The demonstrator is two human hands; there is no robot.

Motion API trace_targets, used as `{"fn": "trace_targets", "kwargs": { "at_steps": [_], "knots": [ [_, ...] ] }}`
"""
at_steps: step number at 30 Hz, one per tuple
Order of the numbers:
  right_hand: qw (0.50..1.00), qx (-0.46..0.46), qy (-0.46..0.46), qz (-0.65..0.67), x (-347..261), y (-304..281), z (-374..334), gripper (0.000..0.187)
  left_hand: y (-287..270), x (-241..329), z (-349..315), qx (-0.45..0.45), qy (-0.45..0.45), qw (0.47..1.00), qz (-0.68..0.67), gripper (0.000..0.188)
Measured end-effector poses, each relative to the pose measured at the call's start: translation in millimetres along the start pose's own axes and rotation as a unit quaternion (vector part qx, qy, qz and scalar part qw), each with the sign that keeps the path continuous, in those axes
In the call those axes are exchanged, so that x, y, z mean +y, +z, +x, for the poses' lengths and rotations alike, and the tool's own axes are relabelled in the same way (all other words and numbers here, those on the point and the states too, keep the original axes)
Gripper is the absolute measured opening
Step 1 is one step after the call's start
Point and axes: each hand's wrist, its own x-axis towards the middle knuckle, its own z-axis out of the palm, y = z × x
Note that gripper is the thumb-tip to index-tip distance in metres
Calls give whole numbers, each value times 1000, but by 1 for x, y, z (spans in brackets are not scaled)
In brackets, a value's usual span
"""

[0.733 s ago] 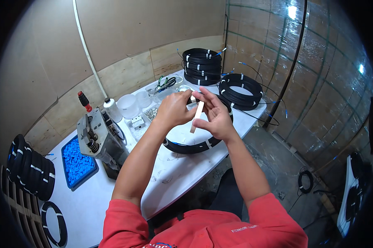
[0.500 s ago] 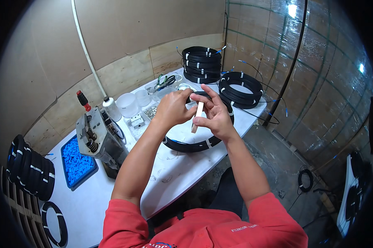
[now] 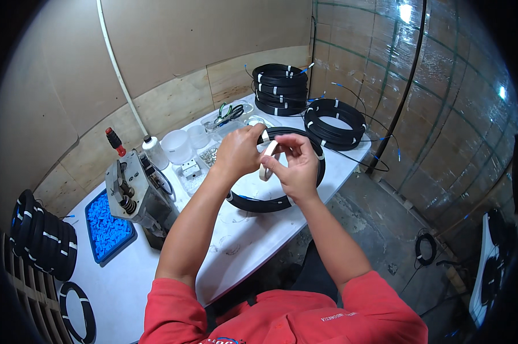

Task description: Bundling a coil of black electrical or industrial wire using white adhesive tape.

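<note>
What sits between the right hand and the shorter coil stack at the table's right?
In the head view, the right-hand rim of the black coil shows between the right hand and that stack.

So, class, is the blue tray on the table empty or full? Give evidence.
Full: small blue pieces spread across the blue tray, hiding most of its bottom.

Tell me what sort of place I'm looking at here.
Probably a small cable workshop: black cable coils are stacked on a white table, which also holds a metal bench machine and a blue tray of small blue parts.
</note>
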Motion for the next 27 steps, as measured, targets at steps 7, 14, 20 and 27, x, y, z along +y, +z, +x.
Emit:
{"fn": "trace_targets", "kwargs": {
  "at_steps": [7,14,20,27],
  "knots": [
    [957,50,39,-283,-4,0,-14,29,3,1,3,-4,-30,999,15,38],
    [976,16,88,-199,-4,-27,-19,14,-10,6,6,-53,-21,998,-29,44],
    [992,-90,55,-65,-61,-51,-14,14,-18,-1,7,-105,-66,990,-65,42],
    [943,-144,-65,-293,-57,-57,86,20,-27,-3,-21,-29,-40,996,-72,47]
  ]
}}
